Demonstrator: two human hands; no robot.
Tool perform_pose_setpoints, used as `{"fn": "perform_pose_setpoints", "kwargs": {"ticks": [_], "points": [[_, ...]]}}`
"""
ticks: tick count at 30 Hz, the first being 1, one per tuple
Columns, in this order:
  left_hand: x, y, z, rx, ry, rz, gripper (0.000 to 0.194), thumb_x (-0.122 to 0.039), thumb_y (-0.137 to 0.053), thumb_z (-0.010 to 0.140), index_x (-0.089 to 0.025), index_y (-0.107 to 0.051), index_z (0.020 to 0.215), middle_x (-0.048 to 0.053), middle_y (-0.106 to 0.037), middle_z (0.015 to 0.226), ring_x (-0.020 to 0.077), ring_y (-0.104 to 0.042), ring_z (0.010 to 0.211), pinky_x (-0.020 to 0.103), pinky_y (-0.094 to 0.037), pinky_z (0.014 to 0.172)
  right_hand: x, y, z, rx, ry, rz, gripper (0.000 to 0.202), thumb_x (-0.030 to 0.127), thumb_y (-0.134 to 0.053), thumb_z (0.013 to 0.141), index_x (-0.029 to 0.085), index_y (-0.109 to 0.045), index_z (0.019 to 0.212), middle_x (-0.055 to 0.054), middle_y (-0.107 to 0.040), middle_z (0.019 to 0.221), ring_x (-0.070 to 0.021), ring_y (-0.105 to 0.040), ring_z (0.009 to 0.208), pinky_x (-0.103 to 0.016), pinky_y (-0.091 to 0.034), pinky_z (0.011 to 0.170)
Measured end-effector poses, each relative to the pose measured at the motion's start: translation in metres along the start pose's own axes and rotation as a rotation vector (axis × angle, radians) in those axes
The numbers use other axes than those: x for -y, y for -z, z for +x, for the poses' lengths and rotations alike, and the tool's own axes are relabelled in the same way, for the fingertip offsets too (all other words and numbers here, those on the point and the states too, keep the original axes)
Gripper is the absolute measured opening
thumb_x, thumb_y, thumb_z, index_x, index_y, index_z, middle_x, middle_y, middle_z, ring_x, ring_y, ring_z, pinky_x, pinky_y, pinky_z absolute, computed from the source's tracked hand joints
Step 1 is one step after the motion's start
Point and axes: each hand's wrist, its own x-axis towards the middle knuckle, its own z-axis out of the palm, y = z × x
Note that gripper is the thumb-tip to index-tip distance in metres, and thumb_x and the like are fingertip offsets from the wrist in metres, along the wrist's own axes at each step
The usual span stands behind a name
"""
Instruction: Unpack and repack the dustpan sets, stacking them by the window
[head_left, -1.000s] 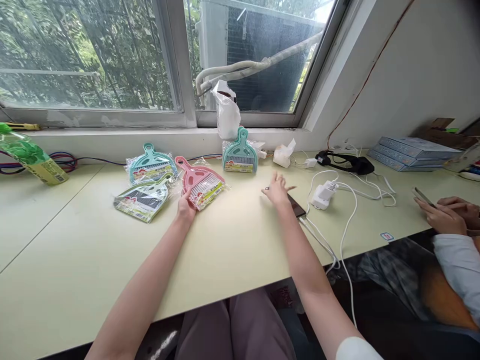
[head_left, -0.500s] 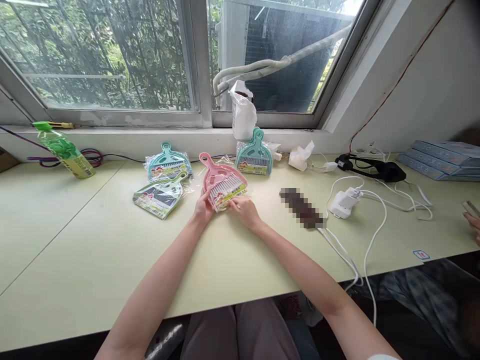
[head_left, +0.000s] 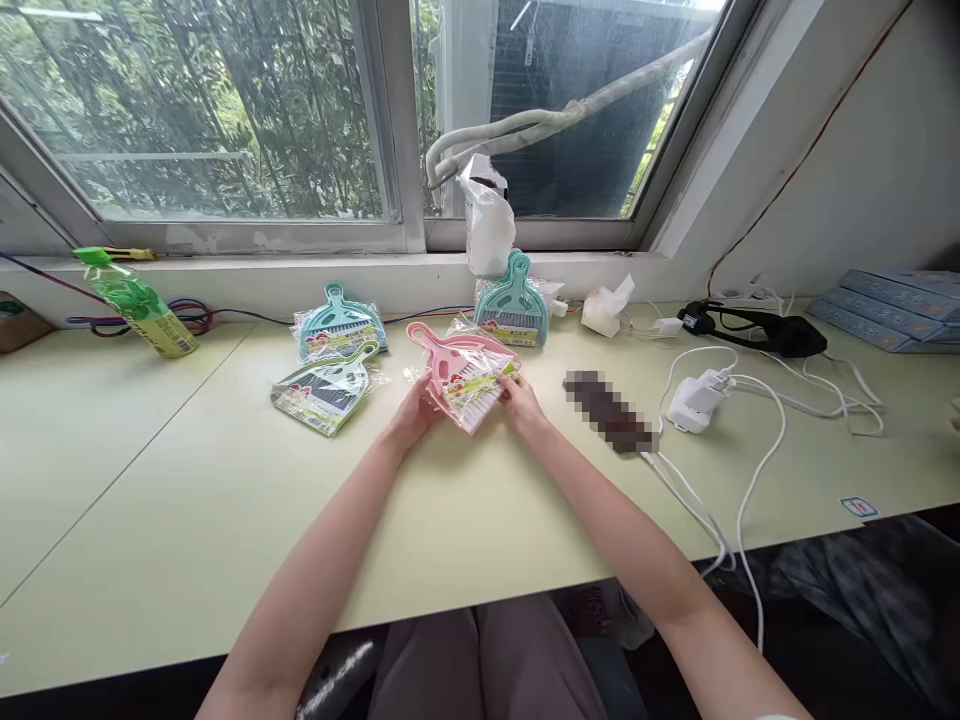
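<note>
Turned a bit since before, the clear-wrapped pink plastic dustpan set point(head_left: 455, 368) is gripped at its sides by the left hand point(head_left: 415, 412) and right hand point(head_left: 523, 407), over the flat pale-yellow table point(head_left: 450, 540), looking light, stiff and slippery, so I'd squeeze its hard edges.

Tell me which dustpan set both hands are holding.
The pink dustpan set, the only pink one, held between the left hand and right hand. No hand touches the green set, left turquoise set or right turquoise set.
</note>
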Motion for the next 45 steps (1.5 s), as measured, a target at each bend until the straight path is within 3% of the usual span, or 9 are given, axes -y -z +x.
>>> {"fn": "perform_pose_setpoints", "kwargs": {"ticks": [10,14,18,20,25,32,35,39,45], "points": [[0.003,0.010,0.014,-0.471,-0.149,0.121,0.027,-0.036,-0.051,0.090,-0.013,-0.065,0.091,0.002,-0.064,0.064,0.0139,-0.059,0.052,0.025,-0.050,0.053,0.027,0.000,-0.010,0.082,-0.105,-0.236,0.021,0.013,-0.077,0.071,0.014,-0.065,0.089,-0.003,-0.074,0.076,-0.0132,-0.069,0.060,-0.022,-0.058,0.053],[-0.003,0.015,0.009,-0.504,-0.302,0.238,0.037,-0.042,-0.048,0.090,-0.014,-0.065,0.107,0.009,-0.071,0.093,0.0188,-0.068,0.077,0.028,-0.053,0.065,0.039,-0.001,-0.013,0.071,-0.061,-0.321,0.022,0.015,-0.079,0.069,0.014,-0.068,0.088,-0.005,-0.075,0.076,-0.0117,-0.066,0.055,-0.020,-0.054,0.046],[-0.024,0.022,-0.001,-0.693,-0.725,0.634,0.052,-0.047,-0.052,0.089,-0.021,-0.052,0.134,0.011,-0.056,0.138,0.0234,-0.055,0.122,0.036,-0.043,0.101,0.048,0.003,-0.014,0.233,0.017,-0.440,0.029,0.018,-0.080,0.067,0.015,-0.071,0.094,-0.005,-0.075,0.077,-0.0129,-0.066,0.059,-0.020,-0.054,0.048],[-0.036,0.029,-0.005,-0.579,-0.774,0.843,0.059,-0.053,-0.057,0.085,-0.018,-0.054,0.133,0.013,-0.059,0.134,0.0262,-0.054,0.124,0.040,-0.038,0.106,0.050,0.003,-0.016,0.372,-0.010,-0.495,0.032,0.021,-0.080,0.066,0.015,-0.073,0.096,-0.005,-0.076,0.080,-0.0147,-0.068,0.064,-0.021,-0.054,0.050],[-0.042,0.045,-0.007,-0.101,-0.321,0.816,0.052,-0.059,-0.070,0.071,-0.012,-0.073,0.094,0.014,-0.074,0.087,0.0253,-0.069,0.080,0.038,-0.053,0.079,0.052,0.004,-0.018,0.520,-0.063,-0.605,0.036,0.029,-0.081,0.065,0.015,-0.074,0.097,-0.006,-0.075,0.081,-0.0146,-0.066,0.063,-0.020,-0.049,0.046],[-0.051,0.057,-0.004,-0.324,-0.367,0.546,0.052,-0.053,-0.086,0.050,-0.013,-0.070,0.080,0.007,-0.069,0.070,0.0187,-0.066,0.064,0.035,-0.055,0.071,0.054,0.016,-0.001,0.237,0.135,-0.440,0.048,0.044,-0.086,0.052,0.016,-0.072,0.088,-0.008,-0.076,0.087,-0.0197,-0.069,0.076,-0.028,-0.053,0.063],[-0.056,0.055,-0.006,-0.330,-0.410,0.479,0.065,-0.059,-0.081,0.058,-0.014,-0.067,0.103,0.009,-0.071,0.087,0.0198,-0.069,0.075,0.034,-0.056,0.075,0.047,0.010,-0.001,0.137,0.226,-0.346,0.050,0.049,-0.086,0.048,0.017,-0.070,0.083,-0.007,-0.075,0.089,-0.0209,-0.069,0.081,-0.031,-0.054,0.071],[-0.051,0.045,-0.015,-0.104,-0.222,0.367,0.083,-0.072,-0.063,0.071,-0.024,-0.048,0.136,0.015,-0.063,0.126,0.0246,-0.070,0.093,0.036,-0.059,0.072,0.036,0.002,-0.008,0.048,0.259,-0.336,0.050,0.054,-0.080,0.054,0.017,-0.067,0.084,-0.008,-0.074,0.089,-0.0196,-0.067,0.077,-0.029,-0.053,0.064],[-0.040,0.034,-0.021,0.183,0.081,0.727,0.058,-0.049,-0.078,0.068,-0.016,-0.069,0.116,0.016,-0.073,0.102,0.0203,-0.071,0.068,0.030,-0.056,0.064,0.040,0.010,-0.007,-0.111,0.186,-0.383,0.043,0.047,-0.077,0.061,0.017,-0.066,0.090,-0.005,-0.071,0.082,-0.0146,-0.061,0.064,-0.025,-0.049,0.052]]}}
